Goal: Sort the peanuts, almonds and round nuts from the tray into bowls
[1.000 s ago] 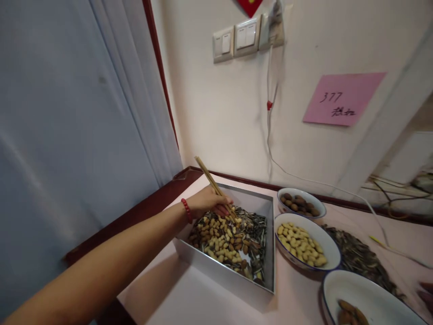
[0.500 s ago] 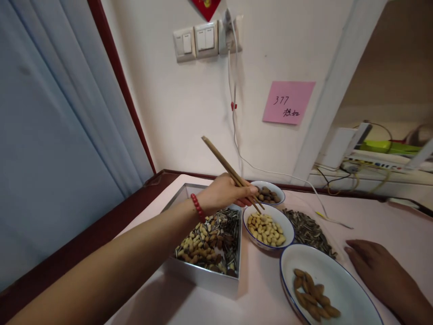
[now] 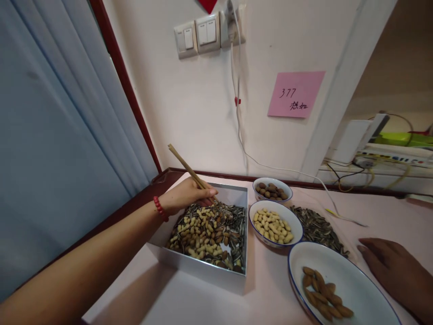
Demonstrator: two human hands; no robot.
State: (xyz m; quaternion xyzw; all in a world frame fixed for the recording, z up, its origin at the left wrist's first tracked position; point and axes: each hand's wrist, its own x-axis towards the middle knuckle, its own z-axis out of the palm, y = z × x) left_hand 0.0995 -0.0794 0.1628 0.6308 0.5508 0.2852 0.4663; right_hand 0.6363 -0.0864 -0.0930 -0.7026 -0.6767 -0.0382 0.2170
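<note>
My left hand (image 3: 189, 197), with a red bead bracelet at the wrist, is closed around wooden chopsticks (image 3: 186, 166). Their lower tips reach down into the mixed nuts and seeds in a silvery-white box (image 3: 203, 266). Peanuts (image 3: 194, 231), striped sunflower seeds (image 3: 235, 215) and almonds lie jumbled inside it. Whether the tips pinch anything is hard to see. At the right edge my right hand (image 3: 394, 264) lies on the table with fingers stretched out, holding nothing. Nearest to it are a sunflower seed heap (image 3: 320, 230) and a large bowl (image 3: 361, 289) of almonds (image 3: 324, 295).
Right of the box stand a bowl of peanuts (image 3: 272, 225) and, behind it, a smaller bowl of round brown nuts (image 3: 270, 191). A white cable (image 3: 291, 170) runs down the wall onto the table. A blue curtain (image 3: 67, 135) hangs at the left.
My left hand has moved the chopsticks leftward, from over the peanut bowl to the box. My right hand stays resting on the table. The view has shifted slightly.
</note>
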